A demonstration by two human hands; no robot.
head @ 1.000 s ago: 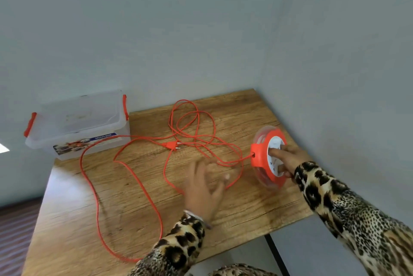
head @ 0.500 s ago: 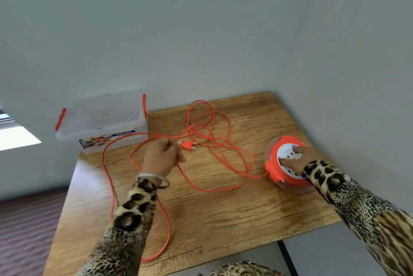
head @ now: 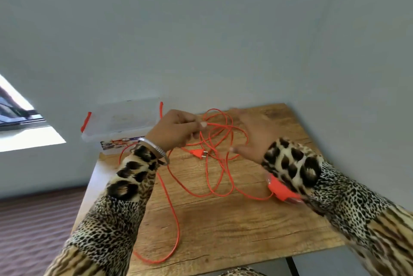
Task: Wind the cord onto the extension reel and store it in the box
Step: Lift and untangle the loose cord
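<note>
Your left hand [head: 173, 129]: bare, no glove; silver metal bangle [head: 156, 149] at wrist, ridged, plus thinner ring beneath. Your left sleeve [head: 116, 204]: long, animal print, bold dark leopard blotches on tan at cuff, finer black-and-cream speckle up forearm, tawny striped band near elbow. Your right hand [head: 253, 139]: bare, motion-blurred. Your right sleeve [head: 335, 195]: same print, large rosettes at cuff, fine spots beyond, tawny stripes toward elbow. Matching print fabric at bottom edge.
</note>
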